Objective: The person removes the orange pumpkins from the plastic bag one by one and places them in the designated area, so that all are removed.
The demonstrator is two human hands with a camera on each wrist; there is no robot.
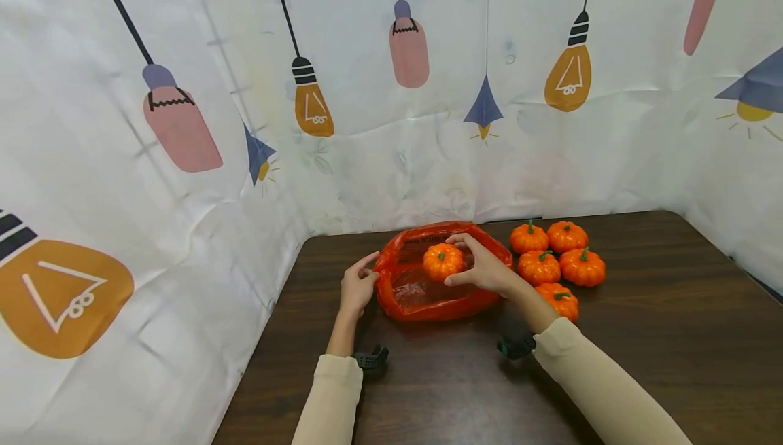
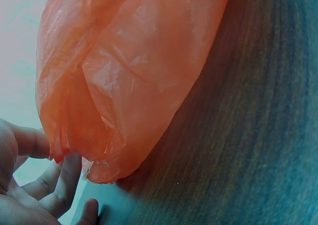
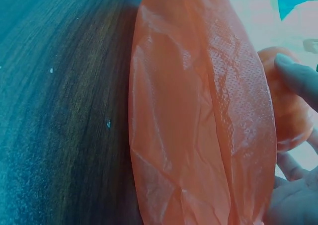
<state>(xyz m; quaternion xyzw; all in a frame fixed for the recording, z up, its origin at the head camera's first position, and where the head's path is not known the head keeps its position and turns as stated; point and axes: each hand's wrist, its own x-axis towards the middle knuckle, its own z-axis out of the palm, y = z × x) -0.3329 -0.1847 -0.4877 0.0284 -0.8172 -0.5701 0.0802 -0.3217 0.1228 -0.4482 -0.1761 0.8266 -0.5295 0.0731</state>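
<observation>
A red-orange plastic bag lies spread wide on the table with its mouth facing up. My left hand pinches the bag's left rim between thumb and fingers; the left wrist view shows the plastic gathered at the fingertips. Over the bag's opening, my right hand holds a small orange pumpkin with a green stem. In the right wrist view the thumb presses on the pumpkin, partly hidden behind the bag's wall.
Several more small pumpkins sit close together right of the bag, one partly covered by my right forearm. The dark wooden table meets a white curtain printed with lamps at the back and sides.
</observation>
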